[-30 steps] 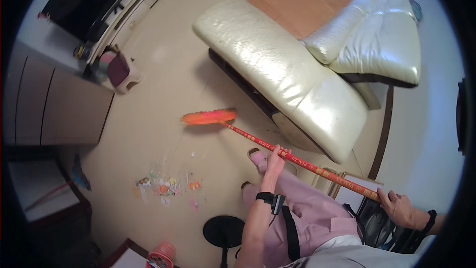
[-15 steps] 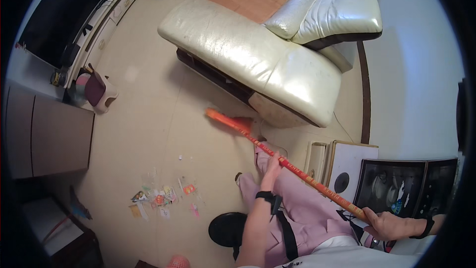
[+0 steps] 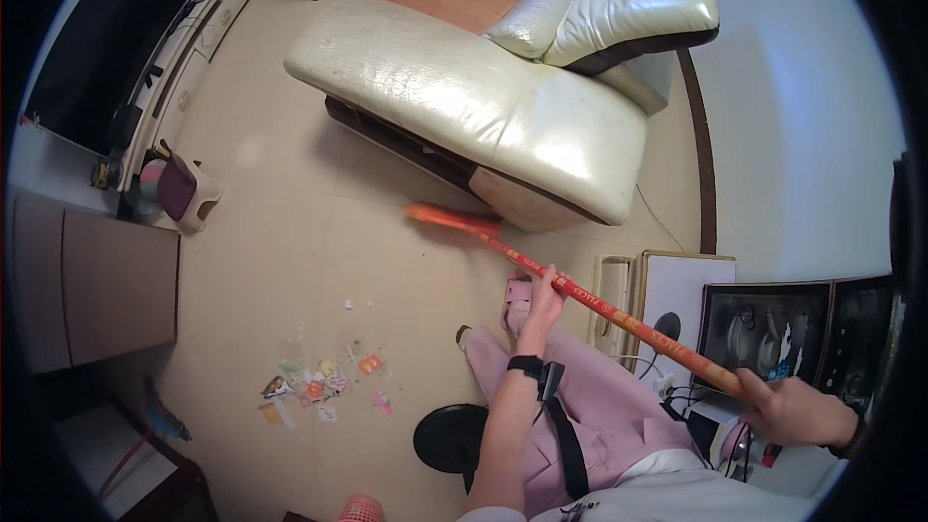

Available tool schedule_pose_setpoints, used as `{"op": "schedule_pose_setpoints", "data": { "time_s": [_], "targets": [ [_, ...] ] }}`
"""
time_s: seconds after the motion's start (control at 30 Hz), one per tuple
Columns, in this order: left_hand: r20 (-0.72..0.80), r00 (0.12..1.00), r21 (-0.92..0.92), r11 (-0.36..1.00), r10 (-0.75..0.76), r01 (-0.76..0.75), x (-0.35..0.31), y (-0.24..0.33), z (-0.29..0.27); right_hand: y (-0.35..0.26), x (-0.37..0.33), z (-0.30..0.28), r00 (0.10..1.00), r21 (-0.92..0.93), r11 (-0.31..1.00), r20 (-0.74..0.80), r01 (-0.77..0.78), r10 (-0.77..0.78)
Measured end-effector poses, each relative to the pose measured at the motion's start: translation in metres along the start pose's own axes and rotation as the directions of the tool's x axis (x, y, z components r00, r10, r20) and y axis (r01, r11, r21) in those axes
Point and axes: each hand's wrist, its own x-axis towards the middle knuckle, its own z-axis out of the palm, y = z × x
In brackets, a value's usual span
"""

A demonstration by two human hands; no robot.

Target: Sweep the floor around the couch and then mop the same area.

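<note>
Head view: broom handle (image 3: 623, 320) apparently inside fingers (image 3: 758, 391)

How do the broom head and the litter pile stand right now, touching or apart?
Apart. The head view shows a stretch of floor between the orange broom head and the litter pile at lower left.

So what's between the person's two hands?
A stretch of the red broom handle, running from the left hand to the right hand. You can see it in the head view.
</note>
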Motion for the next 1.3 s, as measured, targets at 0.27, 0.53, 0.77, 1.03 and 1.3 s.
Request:
{"op": "schedule_pose_setpoints", "data": {
  "time_s": [0.27,0.53,0.77,1.03,1.3],
  "targets": [
    [-0.243,0.97,0.091,0.996,-0.003,0.026,-0.053,0.017,-0.044,0.03,0.027,-0.003,0.952,0.147,0.977,0.241,0.155,-0.188],
    [-0.201,0.959,0.017,0.979,0.201,-0.202,-0.045,0.055,0.02,0.047,0.013,-0.032,0.967,-0.158,0.964,-0.105,0.215,-0.233],
    [-0.08,0.991,0.032,0.994,0.106,-0.103,0.002,0.042,-0.014,0.01,0.052,-0.027,0.983,0.01,0.985,0.068,0.17,-0.17],
    [-0.325,0.945,-0.057,0.996,0.045,-0.068,-0.094,0.06,-0.092,0.027,0.078,-0.025,0.88,-0.1,0.875,0.087,0.474,-0.467],
    [-0.161,0.978,-0.156,0.976,0.13,-0.155,-0.07,0.077,-0.014,0.06,0.038,-0.051,0.822,-0.388,0.915,-0.481,0.113,-0.306]
  ]
}}
